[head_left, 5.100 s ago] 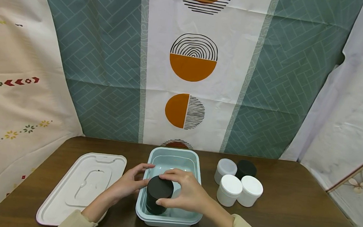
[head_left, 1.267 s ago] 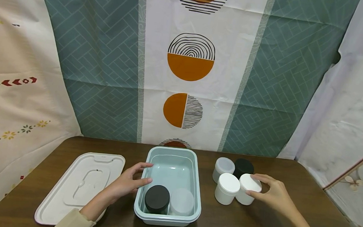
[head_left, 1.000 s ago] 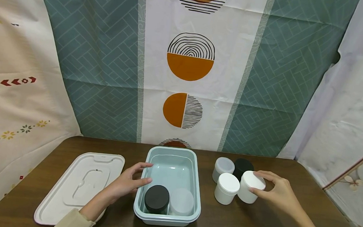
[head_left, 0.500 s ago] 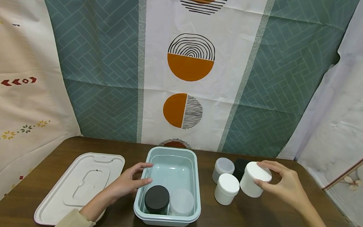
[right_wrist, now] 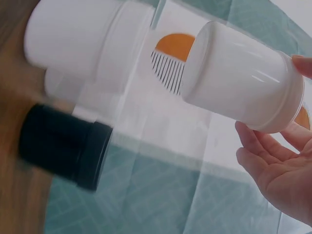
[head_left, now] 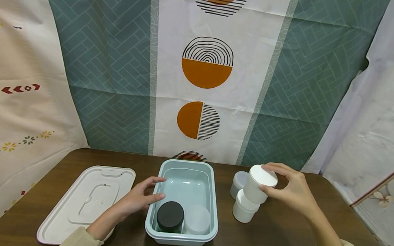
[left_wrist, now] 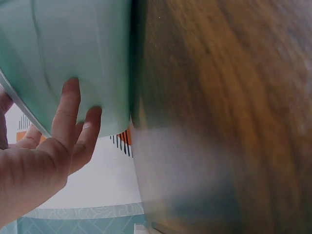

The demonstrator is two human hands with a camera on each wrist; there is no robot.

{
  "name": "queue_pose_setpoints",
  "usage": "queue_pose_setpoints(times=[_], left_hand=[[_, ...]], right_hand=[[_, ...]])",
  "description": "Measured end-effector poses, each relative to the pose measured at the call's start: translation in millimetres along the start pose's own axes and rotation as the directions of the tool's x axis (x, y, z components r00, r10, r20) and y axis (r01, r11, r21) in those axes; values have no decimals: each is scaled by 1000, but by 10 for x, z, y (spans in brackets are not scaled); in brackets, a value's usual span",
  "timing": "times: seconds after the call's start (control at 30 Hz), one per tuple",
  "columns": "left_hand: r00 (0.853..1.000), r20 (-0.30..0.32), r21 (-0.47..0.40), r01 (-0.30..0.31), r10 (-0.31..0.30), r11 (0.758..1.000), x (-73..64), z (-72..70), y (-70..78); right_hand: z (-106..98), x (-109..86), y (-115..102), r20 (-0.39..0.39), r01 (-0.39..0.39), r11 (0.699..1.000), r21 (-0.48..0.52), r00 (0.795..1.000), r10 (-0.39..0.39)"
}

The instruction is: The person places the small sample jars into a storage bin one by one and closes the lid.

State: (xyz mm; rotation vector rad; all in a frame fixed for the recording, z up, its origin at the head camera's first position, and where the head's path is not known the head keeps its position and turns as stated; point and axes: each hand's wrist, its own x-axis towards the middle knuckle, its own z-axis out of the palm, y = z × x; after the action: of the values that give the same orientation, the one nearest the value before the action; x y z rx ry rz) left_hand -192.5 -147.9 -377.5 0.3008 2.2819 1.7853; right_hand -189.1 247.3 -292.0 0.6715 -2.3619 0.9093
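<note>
A lidded white jar (head_left: 260, 184) is raised off the table, its lid end pinched between the thumb and fingers of my right hand (head_left: 290, 188). In the right wrist view the raised jar (right_wrist: 239, 75) tilts, and some fingers lie under its lid. My left hand (head_left: 140, 195) holds the left rim of a light blue plastic tub (head_left: 213, 200); thumb and index finger reach over the rim, while other fingers (left_wrist: 68, 112) lie against the outer wall. Inside the tub's near end stand a black-lidded jar (head_left: 170, 216) and a translucent white-lidded jar (head_left: 197, 219), side by side.
Another white jar (head_left: 244, 210) and a translucent-lidded jar (head_left: 239, 183) stand right of the tub. A black jar (right_wrist: 61, 146) beside them is hidden from the head view. The tub's white lid (head_left: 88, 203) lies flat at left. Fabric hangs behind the brown table (head_left: 277, 243).
My right hand took hold of the white jar, lifted it off the table and carried it leftward over the other jars. Earlier it set the black-lidded jar into the tub. My left hand stays put.
</note>
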Motion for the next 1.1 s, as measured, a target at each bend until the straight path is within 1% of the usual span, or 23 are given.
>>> queue_pose_setpoints(times=[0.17, 0.43, 0.57, 0.67, 0.8, 0.9, 1.0, 1.1], left_hand=[[1000, 0, -6, 2, -2, 1000, -5, -3, 1], [1000, 5, -10, 2, -2, 1000, 1, -8, -8], [1000, 7, -8, 2, -2, 1000, 6, -13, -8], [1000, 8, -6, 0, 0, 1000, 7, -13, -7], [1000, 3, -5, 1, -1, 1000, 7, -10, -2], [1000, -4, 0, 7, -7, 1000, 8, -8, -1], [1000, -5, 5, 11, -11, 1000, 8, -6, -2], [1000, -7, 6, 12, -12, 1000, 4, -4, -1]], right_hand=[[140, 99, -104, 44, 0, 995, 101, 999, -5], [366, 234, -246, 94, 56, 988, 141, 993, -69], [484, 286, -307, 120, 54, 980, 191, 990, -78], [570, 319, -349, 140, 39, 974, 222, 988, -71], [679, 362, -399, 168, 15, 976, 216, 984, -52], [753, 393, -434, 181, 10, 978, 209, 982, -49], [821, 421, -467, 180, 22, 976, 216, 982, -62], [899, 444, -484, 175, 51, 974, 223, 980, -91]])
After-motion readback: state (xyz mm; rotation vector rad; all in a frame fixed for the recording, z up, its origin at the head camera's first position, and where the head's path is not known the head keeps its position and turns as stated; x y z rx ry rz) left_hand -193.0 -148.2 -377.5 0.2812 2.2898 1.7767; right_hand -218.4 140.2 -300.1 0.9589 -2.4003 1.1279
